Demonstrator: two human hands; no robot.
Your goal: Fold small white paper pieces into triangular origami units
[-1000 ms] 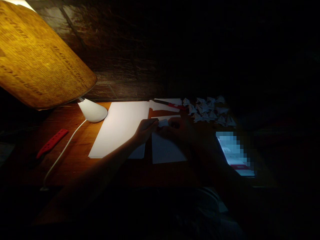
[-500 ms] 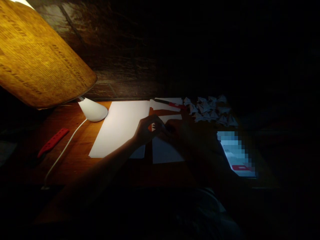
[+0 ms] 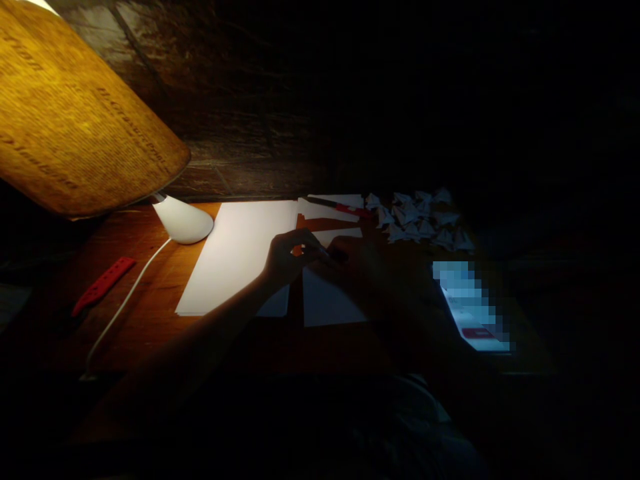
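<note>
My left hand (image 3: 286,257) and my right hand (image 3: 360,263) meet over a small white sheet (image 3: 327,303) at the middle of the wooden desk (image 3: 150,280). The left fingers are curled in a pinch; the small folded piece seen between them a moment ago is hidden now. My right hand lies in deep shadow and its fingers do not show clearly. A larger stack of white paper (image 3: 240,257) lies just left of my hands. A heap of several small folded paper pieces (image 3: 417,220) sits at the back right.
A lamp with a yellow printed shade (image 3: 75,120) and white base (image 3: 183,222) stands at the left, its cord (image 3: 125,300) trailing forward. A red strip (image 3: 103,283) lies left. A lit phone (image 3: 473,307) rests right. Paper scraps and a red tool (image 3: 345,208) lie behind.
The small white piece pinched between my fingers has dropped out of sight behind them. My hands have closed together slightly and stayed over the small sheet.
</note>
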